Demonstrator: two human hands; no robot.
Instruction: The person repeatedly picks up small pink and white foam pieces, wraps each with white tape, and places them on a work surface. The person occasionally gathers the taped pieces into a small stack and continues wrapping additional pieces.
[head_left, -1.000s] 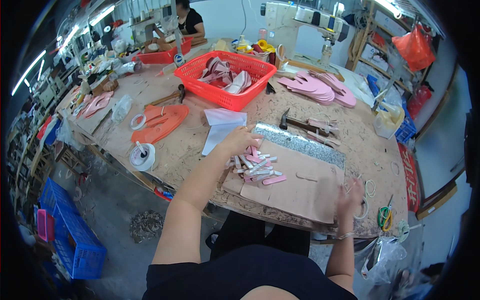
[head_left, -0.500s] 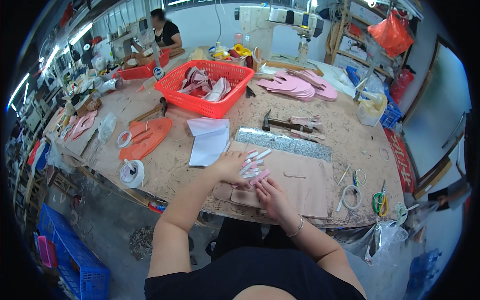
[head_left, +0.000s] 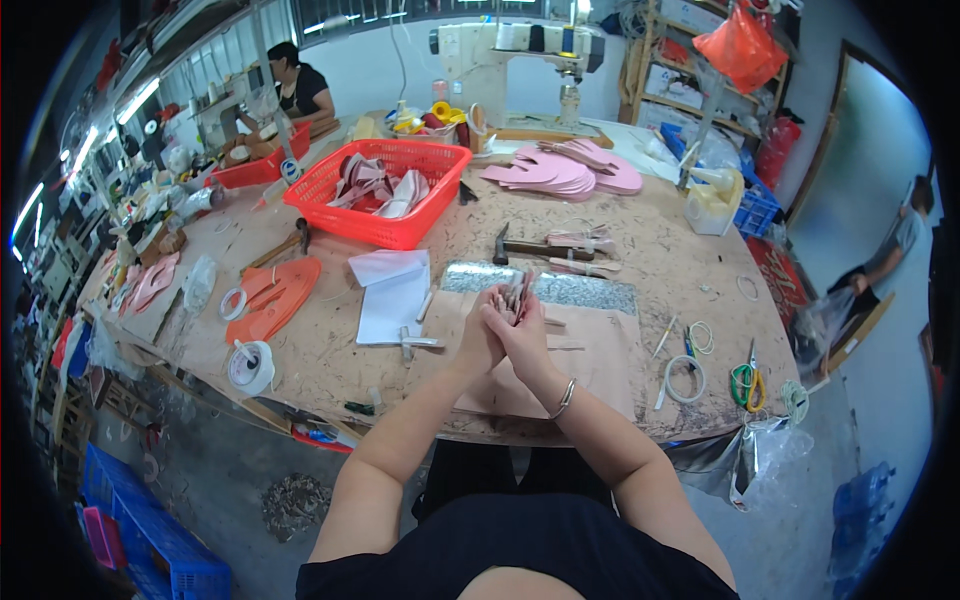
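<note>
The left hand (head_left: 482, 328) and right hand (head_left: 528, 335) cup closely around a bunch of small strips (head_left: 514, 298), at 12 o'clock from the person's body, with the red basket (head_left: 400, 233) toward 11 o'clock. The strips are probably light, fairly stiff and apt to slide apart, best held around the middle. They look narrow and pale, their ends jutting toward 12 o'clock.

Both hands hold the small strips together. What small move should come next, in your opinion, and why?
I would probably even up the small strips between the left hand and right hand: both hands close around the bunch, and its upper ends seem to stick out unevenly. The loose strips beside the white paper can likely wait, since neither hand is free.
</note>
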